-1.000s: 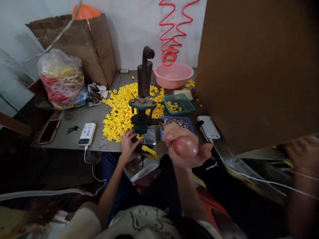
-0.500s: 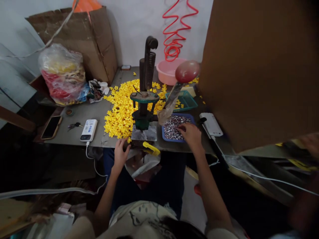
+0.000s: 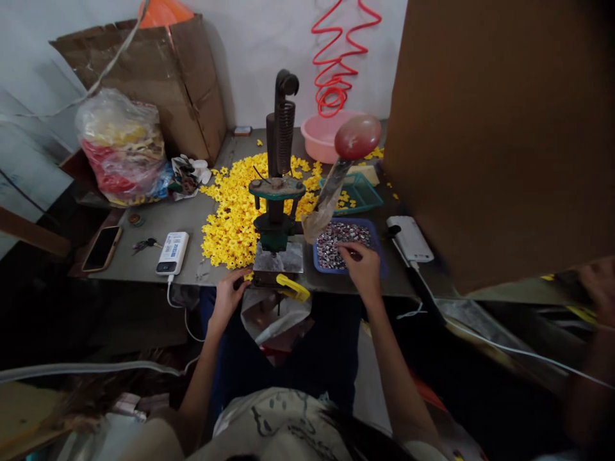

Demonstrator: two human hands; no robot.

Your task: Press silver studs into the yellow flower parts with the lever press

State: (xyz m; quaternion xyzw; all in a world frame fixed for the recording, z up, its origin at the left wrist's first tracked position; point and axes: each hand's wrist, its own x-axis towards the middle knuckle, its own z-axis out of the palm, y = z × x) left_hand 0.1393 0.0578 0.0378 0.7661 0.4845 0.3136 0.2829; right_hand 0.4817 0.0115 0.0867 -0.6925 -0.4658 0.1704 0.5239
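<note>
My left hand is at the table's front edge, its fingertips closed on a small yellow star-shaped plastic piece. Just right of it stands a hand press with a spring and a red-knobbed lever. Behind the press lies a heap of similar yellow pieces. Over the near part of a blue tray is my right hand, thumb and fingers pinched together. Small shiny metallic bits fill that tray. Whatever the right fingertips hold is too small to make out.
A yellow handle-like strip juts from the press base. Behind the tray are a teal basket and a pink basin. A large cardboard sheet blocks the right. Left lie a power bank and phone. Another person's hand shows far right.
My right hand has drawn slightly left and back toward the tray's near side, fingers still pinched. My left hand stays by the press base with the yellow piece. The view has shifted slightly.
</note>
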